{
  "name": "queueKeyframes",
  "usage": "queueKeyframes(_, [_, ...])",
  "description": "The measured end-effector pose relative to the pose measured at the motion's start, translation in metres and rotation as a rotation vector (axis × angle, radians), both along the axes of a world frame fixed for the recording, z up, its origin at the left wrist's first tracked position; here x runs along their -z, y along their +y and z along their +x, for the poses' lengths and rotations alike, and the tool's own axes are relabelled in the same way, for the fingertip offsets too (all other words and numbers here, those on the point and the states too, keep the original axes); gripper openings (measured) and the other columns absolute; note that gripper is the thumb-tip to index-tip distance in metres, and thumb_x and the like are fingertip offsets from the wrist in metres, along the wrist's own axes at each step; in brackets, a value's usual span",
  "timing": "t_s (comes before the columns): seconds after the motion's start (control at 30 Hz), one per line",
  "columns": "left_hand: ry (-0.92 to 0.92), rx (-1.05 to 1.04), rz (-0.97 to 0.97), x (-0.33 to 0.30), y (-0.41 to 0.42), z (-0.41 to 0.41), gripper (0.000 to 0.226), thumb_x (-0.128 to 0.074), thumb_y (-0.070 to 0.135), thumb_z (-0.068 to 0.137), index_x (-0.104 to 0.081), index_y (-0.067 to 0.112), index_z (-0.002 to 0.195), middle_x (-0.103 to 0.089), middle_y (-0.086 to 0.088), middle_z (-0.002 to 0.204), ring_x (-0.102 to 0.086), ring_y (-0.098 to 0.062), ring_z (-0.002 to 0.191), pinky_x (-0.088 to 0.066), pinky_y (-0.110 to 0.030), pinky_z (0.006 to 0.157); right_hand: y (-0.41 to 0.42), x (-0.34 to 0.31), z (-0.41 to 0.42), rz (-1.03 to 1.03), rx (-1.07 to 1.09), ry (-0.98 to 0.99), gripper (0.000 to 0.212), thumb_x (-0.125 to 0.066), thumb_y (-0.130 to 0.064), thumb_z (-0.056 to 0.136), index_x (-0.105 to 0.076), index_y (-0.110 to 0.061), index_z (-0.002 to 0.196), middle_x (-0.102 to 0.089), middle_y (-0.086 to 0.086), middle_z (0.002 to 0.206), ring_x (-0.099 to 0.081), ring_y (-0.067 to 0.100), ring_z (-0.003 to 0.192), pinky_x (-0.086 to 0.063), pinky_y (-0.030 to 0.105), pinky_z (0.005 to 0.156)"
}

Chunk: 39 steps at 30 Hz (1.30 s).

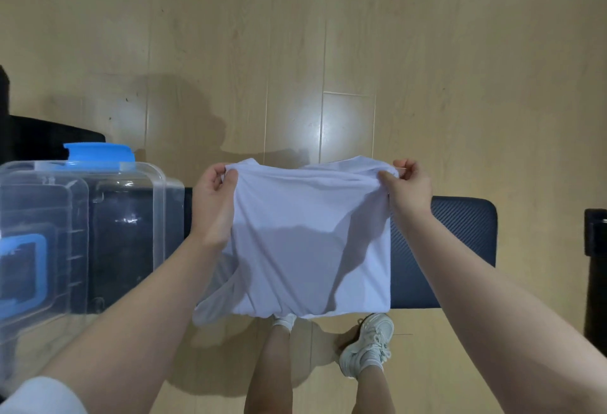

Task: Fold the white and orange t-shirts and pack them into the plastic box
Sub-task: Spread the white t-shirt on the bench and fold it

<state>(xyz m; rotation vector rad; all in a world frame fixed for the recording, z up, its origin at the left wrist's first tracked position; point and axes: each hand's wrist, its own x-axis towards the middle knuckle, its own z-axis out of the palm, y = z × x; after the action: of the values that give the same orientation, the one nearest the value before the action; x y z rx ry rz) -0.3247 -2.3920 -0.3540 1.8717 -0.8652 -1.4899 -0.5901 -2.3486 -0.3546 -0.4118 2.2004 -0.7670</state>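
The white t-shirt (305, 242) hangs in the air in front of the person, held up by its top edge. It looks partly folded, with a loose flap drooping at the lower left corner. The left hand (213, 196) pinches the top left corner, thumb on the near side and the other fingers curled behind the cloth. The right hand (409, 187) pinches the top right corner the same way, with its thumb pressed on the front of the cloth. Both hands pull the top edge out wide, so the shirt hangs mostly flat with soft wrinkles near the top. Behind the shirt is a dark blue padded bench (460, 242), and the shirt covers its middle part. I cannot tell if the bottom of the shirt touches the bench. On the left end of the bench sits the clear plastic box (124, 216), just beside the left arm. It has blue clips, one at the far end and one on the near left side. The orange shirt is hidden from where I look. Below the shirt are the person's legs and a white shoe (368, 344) on the light wooden floor (295, 35).
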Motion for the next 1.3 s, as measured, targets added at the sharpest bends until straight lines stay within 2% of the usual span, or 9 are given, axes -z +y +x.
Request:
queueKeyframes(0.07, [0.018, 0.020, -0.020, -0.022, 0.002, -0.003, 0.020, -0.047, 0.017, 0.094, -0.055, 0.030, 0.081, -0.047, 0.010, 0.068, -0.041, -0.002, 0.060, -0.033, -0.020, 0.062, 0.007, -0.023, -0.004, 0.047, -0.111, 0.023, 0.026, -0.058, -0.009, 0.080, -0.060, -0.019, 0.104, -0.059, -0.002, 0.082, -0.054, 0.014, 0.073, -0.044, 0.026, 0.067])
queueKeyframes(0.17, [0.032, 0.033, -0.089, -0.060, -0.005, -0.012, 0.018, -0.043, 0.016, 0.096, -0.051, 0.026, 0.083, -0.043, 0.009, 0.068, -0.037, -0.005, 0.061, -0.031, -0.019, 0.059, 0.006, -0.062, -0.016, 0.050, -0.197, 0.111, 0.025, -0.048, -0.004, 0.076, -0.067, -0.013, 0.090, -0.067, 0.005, 0.086, -0.060, 0.023, 0.081, -0.048, 0.033, 0.070])
queueKeyframes(0.37, [-0.055, 0.011, -0.353, -0.157, -0.038, -0.027, 0.021, -0.042, 0.015, 0.097, -0.045, 0.026, 0.079, -0.048, 0.009, 0.068, -0.044, 0.007, 0.054, -0.034, -0.010, 0.051, -0.018, -0.161, -0.035, -0.042, -0.087, 0.316, 0.020, -0.042, -0.009, 0.080, -0.036, -0.018, 0.064, -0.044, 0.000, 0.063, -0.041, 0.024, 0.068, -0.029, 0.030, 0.053])
queueKeyframes(0.53, [0.008, 0.115, -0.518, -0.220, -0.035, -0.034, 0.022, -0.041, 0.015, 0.098, -0.049, 0.029, 0.084, -0.041, 0.006, 0.064, -0.037, 0.001, 0.053, -0.031, -0.017, 0.053, -0.008, -0.244, -0.045, -0.015, -0.270, 0.576, 0.019, -0.036, -0.003, 0.082, -0.051, -0.009, 0.090, -0.049, 0.010, 0.078, -0.046, 0.031, 0.071, -0.032, 0.030, 0.057])
queueKeyframes(0.7, [0.086, 0.154, -0.524, -0.247, -0.011, -0.040, 0.026, -0.038, 0.011, 0.098, -0.048, 0.030, 0.083, -0.052, 0.009, 0.079, -0.049, 0.002, 0.069, -0.040, -0.016, 0.066, 0.026, -0.267, -0.049, 0.071, -0.419, 0.708, 0.017, -0.041, -0.008, 0.081, -0.052, -0.010, 0.067, -0.048, 0.009, 0.072, -0.043, 0.031, 0.066, -0.022, 0.024, 0.048])
queueKeyframes(0.8, [0.102, 0.151, -0.455, -0.239, 0.006, -0.036, 0.027, -0.035, 0.010, 0.098, -0.048, 0.025, 0.080, -0.051, 0.009, 0.079, -0.048, -0.001, 0.071, -0.040, -0.016, 0.067, 0.047, -0.252, -0.050, -0.020, -0.270, 0.573, 0.022, -0.044, -0.012, 0.079, -0.049, -0.016, 0.058, -0.037, 0.003, 0.069, -0.034, 0.026, 0.061, -0.019, 0.026, 0.050])
queueKeyframes(0.9, [0.060, 0.116, -0.369, -0.226, 0.022, -0.032, 0.027, -0.035, 0.009, 0.097, -0.044, 0.021, 0.075, -0.046, 0.007, 0.076, -0.042, -0.008, 0.072, -0.035, -0.019, 0.064, 0.062, -0.237, -0.047, -0.164, 0.073, 0.294, 0.017, -0.045, -0.014, 0.070, -0.048, 0.000, 0.060, -0.030, 0.004, 0.063, -0.024, 0.019, 0.063, -0.020, 0.027, 0.058])
queueKeyframes(1.07, [0.014, 0.088, -0.325, -0.218, 0.038, -0.033, 0.021, -0.038, 0.013, 0.096, -0.045, 0.019, 0.077, -0.042, 0.005, 0.072, -0.038, -0.008, 0.066, -0.033, -0.020, 0.060, 0.073, -0.227, -0.037, -0.294, 0.331, 0.049, 0.025, -0.036, -0.006, 0.082, -0.038, -0.011, 0.058, -0.050, 0.007, 0.062, -0.055, 0.025, 0.049, -0.045, 0.025, 0.047])
queueKeyframes(1.3, [-0.026, 0.035, -0.372, -0.224, 0.030, -0.027, 0.007, -0.043, 0.019, 0.095, -0.047, 0.014, 0.098, -0.051, 0.007, 0.081, -0.048, -0.011, 0.079, -0.041, -0.025, 0.074, 0.071, -0.239, -0.032, -0.356, 0.283, -0.303, 0.027, -0.034, 0.006, 0.083, -0.040, -0.012, 0.063, -0.040, 0.003, 0.061, -0.038, 0.014, 0.053, -0.039, 0.016, 0.042])
